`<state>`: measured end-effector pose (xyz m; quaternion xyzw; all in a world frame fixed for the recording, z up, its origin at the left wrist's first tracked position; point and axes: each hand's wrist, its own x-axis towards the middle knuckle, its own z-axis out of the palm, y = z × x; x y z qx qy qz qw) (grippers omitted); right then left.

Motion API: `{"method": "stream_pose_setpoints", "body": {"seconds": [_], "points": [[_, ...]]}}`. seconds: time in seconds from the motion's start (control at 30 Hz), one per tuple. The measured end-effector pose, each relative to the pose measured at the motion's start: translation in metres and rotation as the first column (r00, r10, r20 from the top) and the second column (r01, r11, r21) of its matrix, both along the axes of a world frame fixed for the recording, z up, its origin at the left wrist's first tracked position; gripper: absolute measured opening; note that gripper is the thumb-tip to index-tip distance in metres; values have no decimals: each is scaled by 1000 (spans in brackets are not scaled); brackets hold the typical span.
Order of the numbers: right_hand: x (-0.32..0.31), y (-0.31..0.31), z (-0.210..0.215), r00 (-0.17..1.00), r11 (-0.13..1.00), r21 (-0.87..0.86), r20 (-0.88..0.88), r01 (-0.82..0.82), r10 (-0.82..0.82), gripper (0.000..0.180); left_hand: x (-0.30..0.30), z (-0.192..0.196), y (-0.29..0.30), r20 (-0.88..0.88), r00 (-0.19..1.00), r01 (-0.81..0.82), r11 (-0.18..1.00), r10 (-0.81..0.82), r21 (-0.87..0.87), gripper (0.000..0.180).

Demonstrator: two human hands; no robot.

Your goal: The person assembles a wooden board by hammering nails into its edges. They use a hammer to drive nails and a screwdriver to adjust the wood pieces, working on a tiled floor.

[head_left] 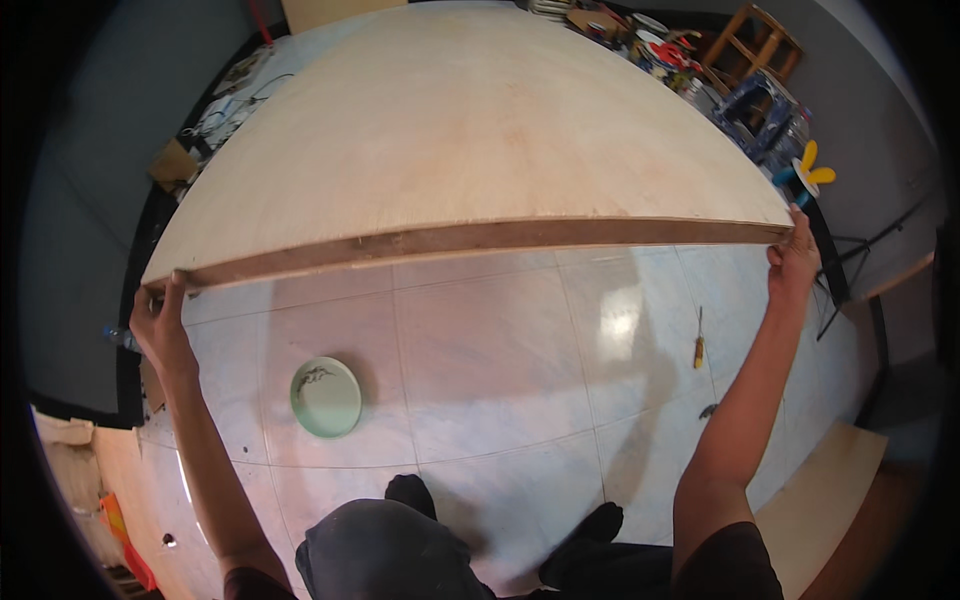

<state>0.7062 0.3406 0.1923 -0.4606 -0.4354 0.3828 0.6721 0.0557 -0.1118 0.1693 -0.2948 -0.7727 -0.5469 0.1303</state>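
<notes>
A wide, pale plywood panel [450, 130] stretches away in front of me, its near edge showing a brown wooden strip [460, 238] between two thin faces. My left hand [160, 315] grips the near left corner, with the thumb lying over the edge. At the near right corner my right hand [795, 258] is closed round the panel. The undersides of both grips are partly hidden by the wood. Below the near edge, on the floor, sit a round light-green bowl [335, 412] with small dark pieces in it and a screwdriver [699, 350] with a yellowish handle.
Clutter lines the far right wall: a wooden stool [750, 48], a dark blue paint-marked stool [755, 110] and a yellow-bladed item [815, 168]. Cables [225, 115] and a cardboard box [173, 165] lie left of the panel. A wooden board [825, 500] rests at lower right.
</notes>
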Motion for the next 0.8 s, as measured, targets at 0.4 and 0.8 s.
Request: {"method": "stream_pose_setpoints", "body": {"seconds": [0.4,0.8], "points": [[46,24,-174,978,932,-361,182,-34,106,43,80,-169,21,247,968,72,991,-41,-116,52],[29,33,-288,842,836,-546,430,-45,326,94,56,-244,60,140,987,22,804,77,-594,75]]}}
